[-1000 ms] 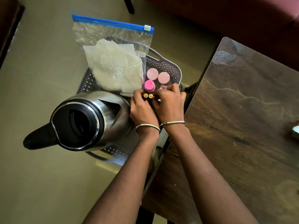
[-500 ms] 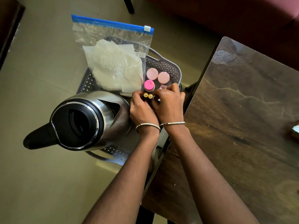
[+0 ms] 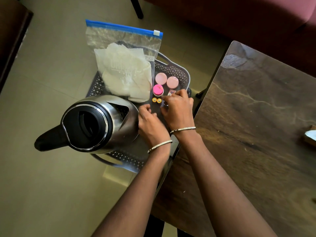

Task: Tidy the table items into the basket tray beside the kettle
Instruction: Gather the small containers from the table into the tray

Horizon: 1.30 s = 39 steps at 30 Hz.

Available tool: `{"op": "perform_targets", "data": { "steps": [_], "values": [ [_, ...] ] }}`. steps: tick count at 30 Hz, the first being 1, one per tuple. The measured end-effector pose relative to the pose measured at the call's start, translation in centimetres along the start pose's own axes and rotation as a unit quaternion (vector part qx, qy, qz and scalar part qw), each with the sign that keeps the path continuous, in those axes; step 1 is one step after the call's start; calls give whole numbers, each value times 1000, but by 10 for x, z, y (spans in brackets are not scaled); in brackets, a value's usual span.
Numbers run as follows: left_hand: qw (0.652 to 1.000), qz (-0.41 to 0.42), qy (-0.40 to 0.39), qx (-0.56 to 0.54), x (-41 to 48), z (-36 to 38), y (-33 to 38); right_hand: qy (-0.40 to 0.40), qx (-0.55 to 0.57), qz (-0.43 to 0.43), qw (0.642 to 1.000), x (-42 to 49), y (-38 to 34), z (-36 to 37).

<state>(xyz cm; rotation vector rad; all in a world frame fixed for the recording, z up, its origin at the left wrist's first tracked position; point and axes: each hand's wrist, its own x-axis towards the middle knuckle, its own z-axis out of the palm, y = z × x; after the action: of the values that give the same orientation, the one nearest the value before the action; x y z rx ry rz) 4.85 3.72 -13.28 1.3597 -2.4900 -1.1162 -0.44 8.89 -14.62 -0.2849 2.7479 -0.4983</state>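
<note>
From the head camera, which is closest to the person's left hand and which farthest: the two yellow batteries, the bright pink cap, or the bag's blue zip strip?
From the left hand:
1. Two yellow batteries, just beyond its fingertips in the tray.
2. Bright pink cap, directly behind the batteries.
3. Blue zip strip, at the bag's far top edge.

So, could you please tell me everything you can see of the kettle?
The kettle is a shiny steel-looking jug with a black rim around its open top and a black handle pointing left. No lid shows over the opening. Its pointed spout faces right. It stands upright in the near-left part of the dark perforated tray, just below the zip bag. The left hand lies against its right side; whether it actually touches is unclear.
</note>
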Motion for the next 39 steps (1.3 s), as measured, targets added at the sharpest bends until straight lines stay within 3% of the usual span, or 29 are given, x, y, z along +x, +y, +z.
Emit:
{"op": "perform_targets", "data": {
  "steps": [3,6,12,23,31,35,39],
  "values": [
    [1000,16,-2,-18,-17,-13,5,16,37,-24,999,-13,3,-11],
    [999,40,9,-11,-27,-24,6,91,93,-45,990,-30,10,-22],
    [997,77,-13,-19,-65,-37,14,209,202,31,956,-85,50,-41],
    [980,148,-110,-70,-221,2,21,207,268,128,932,-227,162,-65],
    [966,150,-199,-67,-325,49,23,231,287,214,905,-316,263,-83],
    [955,183,-228,-41,-362,72,32,255,299,278,877,-351,313,-95],
    [923,246,-295,38,-392,100,40,277,303,308,858,-380,354,-108]
  ]
}}
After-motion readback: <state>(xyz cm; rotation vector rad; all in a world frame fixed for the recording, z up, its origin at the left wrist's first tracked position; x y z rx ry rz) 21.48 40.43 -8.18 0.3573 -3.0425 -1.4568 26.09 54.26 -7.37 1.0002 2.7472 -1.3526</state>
